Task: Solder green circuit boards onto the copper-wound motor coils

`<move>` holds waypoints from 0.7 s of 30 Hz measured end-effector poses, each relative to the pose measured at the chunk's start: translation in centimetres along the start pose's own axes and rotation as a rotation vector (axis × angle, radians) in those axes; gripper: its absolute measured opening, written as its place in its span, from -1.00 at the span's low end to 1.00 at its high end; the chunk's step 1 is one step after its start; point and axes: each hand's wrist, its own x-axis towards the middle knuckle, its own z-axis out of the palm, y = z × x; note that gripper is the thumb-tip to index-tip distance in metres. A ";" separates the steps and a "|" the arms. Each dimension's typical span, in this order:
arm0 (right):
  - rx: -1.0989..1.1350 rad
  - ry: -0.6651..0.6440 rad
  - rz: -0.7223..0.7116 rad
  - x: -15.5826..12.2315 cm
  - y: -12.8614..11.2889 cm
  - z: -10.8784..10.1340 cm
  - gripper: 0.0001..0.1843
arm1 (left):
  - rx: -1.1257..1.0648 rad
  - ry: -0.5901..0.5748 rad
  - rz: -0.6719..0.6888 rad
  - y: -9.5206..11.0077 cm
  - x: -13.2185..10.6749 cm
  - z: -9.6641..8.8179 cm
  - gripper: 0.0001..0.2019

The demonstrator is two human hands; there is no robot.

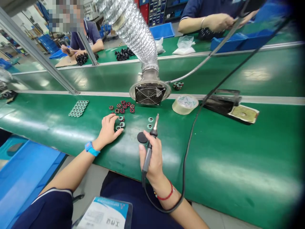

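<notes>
My right hand [154, 156] is wrapped round a soldering iron [148, 156], whose metal tip points up and away from me. On the green bench, my left hand [109, 129] is curved with thumb and fingers apart, beside a small cluster of round parts with green circuit boards [122, 124]. Whether the fingers touch those parts is hard to tell. Two small round green boards [150, 126] lie close to the iron's tip. A flat black disc [142, 137] is just left of my right hand. Behind my left hand sit several small red-and-black coils [122, 107].
A fan fume extractor [150, 94] hangs from a silver duct. Clear tape [185, 105] and a soldering iron stand with yellow sponge [244, 114] are to the right. A panel of round boards [78, 108] lies left. The iron's black cable [190, 140] crosses the bench. Co-workers sit opposite.
</notes>
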 end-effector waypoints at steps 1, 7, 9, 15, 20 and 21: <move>0.013 -0.016 0.026 0.0 -0.1 -0.1 -0.48 | -0.003 -0.031 0.013 -0.2 0.3 -0.1 -0.41; 0.036 -0.107 0.174 1.8 -0.3 -2.4 -0.50 | 0.004 -0.171 0.044 -0.4 2.5 0.1 -0.26; 0.027 -0.089 0.185 2.6 0.1 -3.4 -0.50 | -0.010 -0.174 0.011 -0.3 2.5 0.4 -0.25; -0.049 -0.042 0.198 4.4 2.0 -4.6 -0.53 | -0.042 -0.189 0.024 0.2 2.2 0.9 -0.29; -0.087 -0.030 0.166 4.4 3.5 -4.4 -0.55 | -0.018 -0.253 0.092 1.1 3.4 1.4 -0.52; -0.098 -0.031 0.164 4.2 3.8 -4.3 -0.55 | -0.019 -0.256 0.090 1.3 3.5 1.5 -0.59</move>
